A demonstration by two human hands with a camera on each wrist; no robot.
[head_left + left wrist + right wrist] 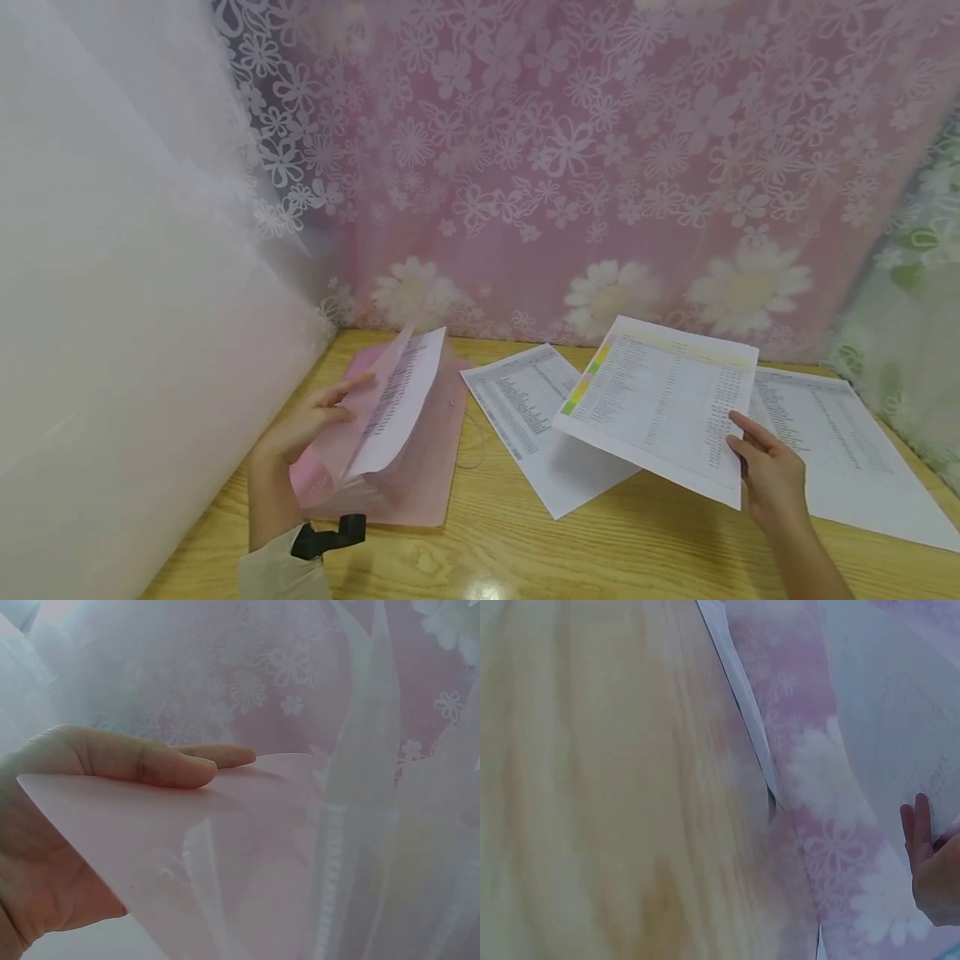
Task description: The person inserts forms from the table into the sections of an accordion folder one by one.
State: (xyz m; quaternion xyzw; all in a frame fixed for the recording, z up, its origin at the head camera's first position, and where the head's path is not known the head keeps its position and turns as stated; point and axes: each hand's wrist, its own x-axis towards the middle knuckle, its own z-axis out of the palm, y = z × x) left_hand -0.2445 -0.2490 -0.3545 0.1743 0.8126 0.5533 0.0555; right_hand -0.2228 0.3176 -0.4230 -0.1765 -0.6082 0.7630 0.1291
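Note:
A pink document folder (431,492) lies opened on the wooden table at the left. My left hand (315,421) pinches its raised cover (217,840), with the cover's corner by the base of the thumb. Inside the folder stands a printed white sheet (408,392), beside clear plastic sleeves (360,825). My right hand (776,475) grips the right edge of a printed sheet (660,408) with a yellow header and coloured blocks down its left side. That sheet is lifted and tilted over the table. In the right wrist view its back (900,727) shows above the fingers (922,817).
One printed sheet (517,408) lies on the table (480,550), partly under the lifted one. Another sheet (847,467) lies at the right, overlapped by my right hand. A flowered pink curtain (525,167) hangs behind, and a white sheet-like wall (135,292) bounds the left.

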